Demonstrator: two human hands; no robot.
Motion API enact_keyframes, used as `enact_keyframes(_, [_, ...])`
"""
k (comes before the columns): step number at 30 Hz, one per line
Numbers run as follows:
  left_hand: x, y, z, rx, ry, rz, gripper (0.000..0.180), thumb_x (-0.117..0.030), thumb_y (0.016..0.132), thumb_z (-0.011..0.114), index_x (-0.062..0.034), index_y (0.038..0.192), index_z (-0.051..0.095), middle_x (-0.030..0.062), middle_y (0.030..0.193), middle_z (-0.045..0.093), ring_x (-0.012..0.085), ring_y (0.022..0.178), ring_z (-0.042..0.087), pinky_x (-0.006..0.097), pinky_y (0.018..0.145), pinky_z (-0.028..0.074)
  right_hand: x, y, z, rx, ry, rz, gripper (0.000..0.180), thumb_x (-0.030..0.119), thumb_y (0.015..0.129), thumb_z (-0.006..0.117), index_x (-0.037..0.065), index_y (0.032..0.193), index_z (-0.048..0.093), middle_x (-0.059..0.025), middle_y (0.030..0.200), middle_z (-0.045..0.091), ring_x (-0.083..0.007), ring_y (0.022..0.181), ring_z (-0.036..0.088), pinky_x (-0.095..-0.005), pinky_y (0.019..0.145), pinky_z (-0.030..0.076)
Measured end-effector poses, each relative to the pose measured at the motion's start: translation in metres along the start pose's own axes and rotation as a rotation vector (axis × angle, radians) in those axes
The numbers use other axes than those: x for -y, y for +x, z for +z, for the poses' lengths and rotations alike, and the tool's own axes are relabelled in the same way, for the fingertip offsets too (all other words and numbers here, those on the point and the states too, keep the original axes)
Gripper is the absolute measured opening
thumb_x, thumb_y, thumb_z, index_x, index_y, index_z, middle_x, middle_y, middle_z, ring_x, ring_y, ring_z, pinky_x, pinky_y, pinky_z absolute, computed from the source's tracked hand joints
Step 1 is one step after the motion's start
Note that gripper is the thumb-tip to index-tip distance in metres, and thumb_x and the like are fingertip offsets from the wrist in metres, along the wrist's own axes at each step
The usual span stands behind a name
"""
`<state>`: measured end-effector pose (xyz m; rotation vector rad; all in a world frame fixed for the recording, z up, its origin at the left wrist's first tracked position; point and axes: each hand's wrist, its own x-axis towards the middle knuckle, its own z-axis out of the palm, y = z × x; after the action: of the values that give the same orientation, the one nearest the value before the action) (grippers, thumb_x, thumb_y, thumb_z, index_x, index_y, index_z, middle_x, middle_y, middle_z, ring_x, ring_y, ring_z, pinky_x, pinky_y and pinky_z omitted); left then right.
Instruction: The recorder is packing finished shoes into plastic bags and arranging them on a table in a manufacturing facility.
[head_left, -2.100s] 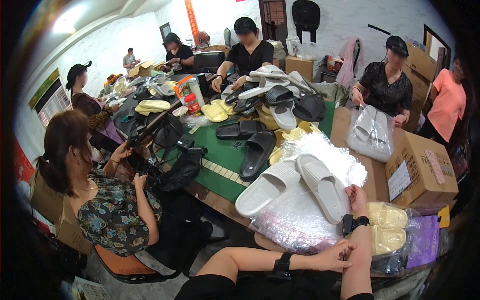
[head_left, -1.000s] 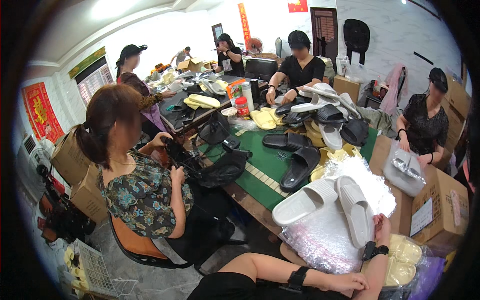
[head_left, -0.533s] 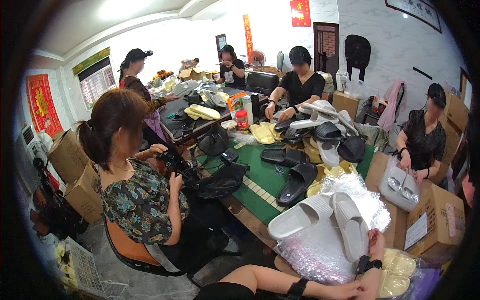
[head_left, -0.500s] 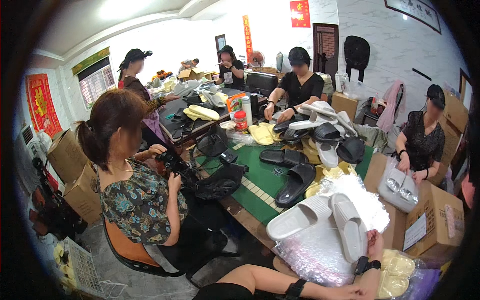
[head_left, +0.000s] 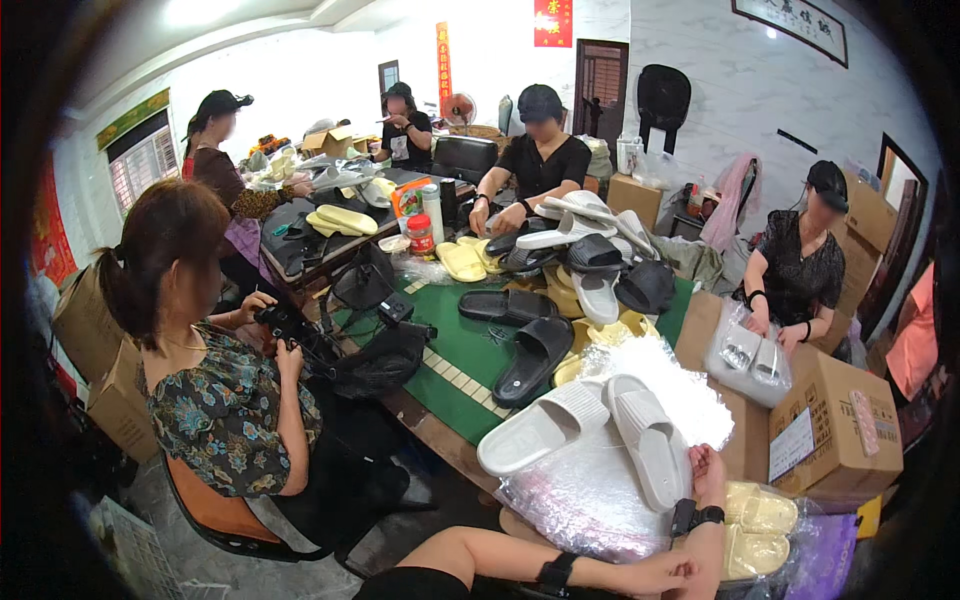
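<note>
My left hand (head_left: 655, 573) is low in the picture, fingers curled in beside my right forearm, with nothing visible in them. A black band (head_left: 558, 572) circles my left wrist. My right hand (head_left: 708, 468) rests at the table's edge next to a grey slide slipper (head_left: 648, 450), its fingers loosely bent and apart, holding nothing. Another black band (head_left: 697, 516) is on my right wrist. A second grey slide slipper (head_left: 535, 438) lies left of the first, both on clear plastic bags (head_left: 575, 510). Bagged yellow slippers (head_left: 757, 548) lie right of my right forearm.
A cardboard box (head_left: 835, 425) stands at the right. Black slippers (head_left: 535, 362) and a slipper pile (head_left: 595, 255) cover the green mat (head_left: 450, 400). A seated person (head_left: 235, 410) at left handles a black device. Another person (head_left: 800, 265) at right holds bagged slippers (head_left: 748, 360).
The whole view has swung right, so the scene sits farther left. My left hand has drawn slightly back from my right forearm. The slippers look unmoved.
</note>
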<state>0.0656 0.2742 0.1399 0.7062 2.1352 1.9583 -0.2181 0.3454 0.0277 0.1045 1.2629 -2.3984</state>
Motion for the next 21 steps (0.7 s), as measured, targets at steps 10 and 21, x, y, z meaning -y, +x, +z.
enact_keyframes(10, [0.002, -0.043, -0.080, -0.361, 0.779, -0.276, 0.028, -0.020, 0.085, 0.056, -0.0022, 0.107, 0.055, 0.0163, 0.111, 0.053, 0.0335, 0.102, 0.052, 0.042, 0.086, 0.043, -0.004, 0.005, -0.019, 0.015, -0.121, -0.053, 0.014, 0.014, 0.090, 0.049, 0.000, 0.089, 0.051, -0.0080, 0.076, 0.055, -0.0219, 0.074, 0.057, -0.0310, 0.079, 0.050])
enact_keyframes(21, [0.055, -0.089, -0.092, -0.385, 1.300, -0.191, 0.046, -0.029, 0.082, 0.058, -0.0143, 0.126, 0.052, 0.0147, 0.136, 0.041, 0.0402, 0.129, 0.030, 0.064, 0.103, 0.014, 0.002, -0.116, 0.186, 0.391, -1.256, -0.480, 0.032, 0.030, 0.079, 0.061, 0.005, 0.099, 0.064, -0.0230, 0.101, 0.059, -0.0379, 0.101, 0.054, -0.0437, 0.086, 0.042])
